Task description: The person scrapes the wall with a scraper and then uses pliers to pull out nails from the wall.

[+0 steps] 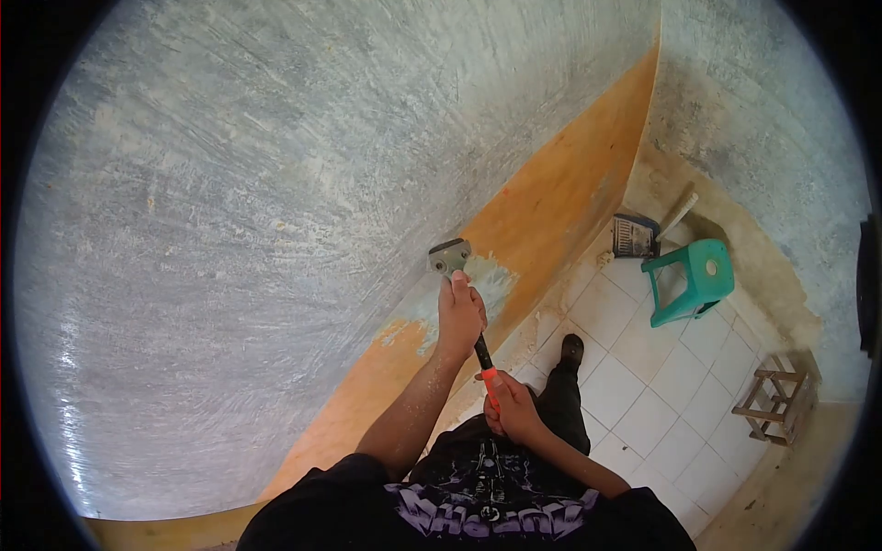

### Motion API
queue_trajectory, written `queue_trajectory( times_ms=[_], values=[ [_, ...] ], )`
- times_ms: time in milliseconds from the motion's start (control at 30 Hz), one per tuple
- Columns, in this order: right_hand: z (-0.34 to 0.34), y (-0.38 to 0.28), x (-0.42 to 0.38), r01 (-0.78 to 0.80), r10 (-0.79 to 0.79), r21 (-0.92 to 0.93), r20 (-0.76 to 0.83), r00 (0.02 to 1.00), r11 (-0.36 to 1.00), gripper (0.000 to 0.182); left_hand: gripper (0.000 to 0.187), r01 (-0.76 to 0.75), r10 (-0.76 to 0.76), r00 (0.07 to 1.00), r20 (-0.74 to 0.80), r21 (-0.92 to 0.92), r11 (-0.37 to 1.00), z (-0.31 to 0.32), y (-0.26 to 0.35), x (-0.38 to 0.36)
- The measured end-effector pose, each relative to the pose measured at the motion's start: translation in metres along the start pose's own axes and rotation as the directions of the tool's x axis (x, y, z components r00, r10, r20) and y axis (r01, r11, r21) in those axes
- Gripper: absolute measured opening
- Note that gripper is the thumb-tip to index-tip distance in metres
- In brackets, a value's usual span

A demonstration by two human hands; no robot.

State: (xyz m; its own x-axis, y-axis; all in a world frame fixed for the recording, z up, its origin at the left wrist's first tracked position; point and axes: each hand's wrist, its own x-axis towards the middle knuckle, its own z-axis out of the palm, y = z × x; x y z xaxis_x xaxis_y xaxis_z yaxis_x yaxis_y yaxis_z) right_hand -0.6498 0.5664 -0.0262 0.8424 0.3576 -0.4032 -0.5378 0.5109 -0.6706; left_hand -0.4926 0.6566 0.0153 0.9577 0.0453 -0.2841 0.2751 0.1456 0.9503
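Observation:
A long-handled scraper [450, 258] with a grey-green head and a black and orange handle is held in both hands. Its blade end rests at the wall, where bare grey surface meets orange paint [560, 174]. My left hand [461, 317] wraps round the handle just below the head, thumb up along it. Lower down, my right hand [512, 409] is closed round the orange grip. Beside the head, a pale scraped patch [491, 285] breaks the orange band. Pale specks dot my left forearm.
A green plastic stool [709, 273] stands on the white tiled floor [648, 390] to the right. Near the corner lies a dark dustpan [634, 236] with a pale handle. A small wooden stool [776, 404] is farther right. My shoe [572, 347] is on the tiles.

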Motion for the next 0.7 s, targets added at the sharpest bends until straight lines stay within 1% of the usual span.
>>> queue_trajectory(
  times_ms=[67, 167, 233, 333, 433, 533, 633, 700],
  values=[
    [0.003, -0.005, -0.003, -0.027, 0.028, -0.012, 0.004, 1.000, 1.000, 0.041, 0.032, 0.007, -0.007, 1.000, 0.000, 0.006, 1.000, 0.002, 0.002, -0.001],
    [0.002, -0.004, 0.000, -0.011, 0.009, 0.070, 0.024, 1.000, 0.998, 0.042, 0.033, -0.006, 0.005, 1.000, 0.020, 0.046, 0.999, 0.003, 0.009, 0.001],
    [0.002, -0.005, 0.001, -0.025, 0.024, 0.074, 0.017, 1.000, 0.997, 0.043, 0.033, -0.016, 0.015, 1.000, 0.017, 0.066, 0.998, 0.007, 0.009, 0.001],
    [0.004, -0.006, -0.005, -0.047, 0.046, 0.060, 0.011, 0.999, 0.997, 0.043, 0.033, 0.045, -0.045, 0.999, -0.004, 0.014, 0.999, 0.002, 0.008, -0.004],
    [0.003, -0.009, -0.002, -0.033, 0.032, 0.058, 0.016, 0.999, 0.998, 0.043, 0.033, 0.028, -0.029, 0.999, 0.041, 0.034, 0.999, 0.006, 0.012, 0.003],
    [0.004, -0.009, -0.003, -0.038, 0.037, 0.054, 0.020, 0.999, 0.998, 0.043, 0.033, 0.010, -0.010, 1.000, 0.029, 0.010, 1.000, 0.007, 0.008, 0.003],
    [0.005, -0.013, -0.007, -0.064, 0.062, 0.051, 0.024, 0.998, 0.997, 0.043, 0.035, 0.029, -0.029, 1.000, 0.007, 0.038, 0.999, 0.002, 0.006, 0.002],
    [0.006, -0.014, -0.004, -0.069, 0.068, 0.068, 0.024, 0.997, 0.995, 0.043, 0.035, 0.018, -0.020, 0.999, 0.026, 0.040, 0.999, 0.009, 0.009, 0.007]
  ],
)
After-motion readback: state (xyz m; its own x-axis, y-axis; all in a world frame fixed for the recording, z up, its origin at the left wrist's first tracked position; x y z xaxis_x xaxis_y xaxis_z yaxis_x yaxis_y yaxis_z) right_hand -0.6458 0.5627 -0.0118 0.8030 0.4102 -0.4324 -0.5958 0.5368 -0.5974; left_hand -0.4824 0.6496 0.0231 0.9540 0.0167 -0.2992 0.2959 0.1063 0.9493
